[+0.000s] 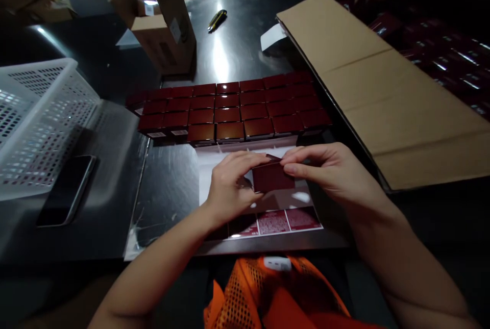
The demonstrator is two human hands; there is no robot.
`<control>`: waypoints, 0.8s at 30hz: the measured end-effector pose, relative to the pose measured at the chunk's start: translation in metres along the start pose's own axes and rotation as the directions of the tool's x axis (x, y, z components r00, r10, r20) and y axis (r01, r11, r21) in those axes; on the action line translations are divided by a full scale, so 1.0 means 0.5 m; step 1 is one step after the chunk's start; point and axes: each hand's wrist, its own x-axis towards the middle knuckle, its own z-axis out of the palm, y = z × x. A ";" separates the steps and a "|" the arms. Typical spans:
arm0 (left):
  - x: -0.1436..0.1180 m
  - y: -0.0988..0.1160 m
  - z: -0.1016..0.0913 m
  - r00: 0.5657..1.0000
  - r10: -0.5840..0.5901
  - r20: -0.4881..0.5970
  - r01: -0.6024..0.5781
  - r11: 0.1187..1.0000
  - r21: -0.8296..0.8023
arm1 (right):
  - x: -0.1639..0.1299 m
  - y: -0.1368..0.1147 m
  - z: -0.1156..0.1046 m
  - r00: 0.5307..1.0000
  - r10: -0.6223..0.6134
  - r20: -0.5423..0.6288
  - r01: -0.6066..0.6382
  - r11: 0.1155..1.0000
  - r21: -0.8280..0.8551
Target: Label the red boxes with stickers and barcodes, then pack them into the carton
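A person's two bare hands meet just above a dark metal table (172, 186), both on one small dark red box (272, 177). The left hand (229, 186) curls around the box's left end, fingers bent and pressed to its side. The right hand (329, 168) pinches the box's upper edge between thumb and forefinger, apparently at a small flap; the other fingers lie loosely folded.

The grip looks light, so the box could slip or tip out of the fingers, and hard pinching might crease the thin card. A sideways sweep of either forearm could also knock the neat rows behind.

Directly under the hands lies a sheet of red labels (273, 221) on pale backing. Just beyond, touching side to side, stands a block of matching red boxes (229, 112) in tidy rows. To the right a flattened cardboard sheet (383, 89) slopes across the table. To the left sit a white perforated basket (34, 115) and a dark phone (67, 190). Farther back are an open carton (164, 38) and a utility knife (217, 19).
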 end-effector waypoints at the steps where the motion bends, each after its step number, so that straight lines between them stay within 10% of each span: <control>1: 0.000 0.000 0.000 1.000 0.000 0.000 0.000 1.000 0.000 | 0.001 0.000 -0.002 1.000 0.000 0.001 0.000 1.000 -0.002; 24: -0.004 0.001 0.004 1.000 -0.018 0.012 0.017 1.000 0.018 | -0.001 0.001 0.000 1.000 -0.008 -0.009 0.008 1.000 -0.030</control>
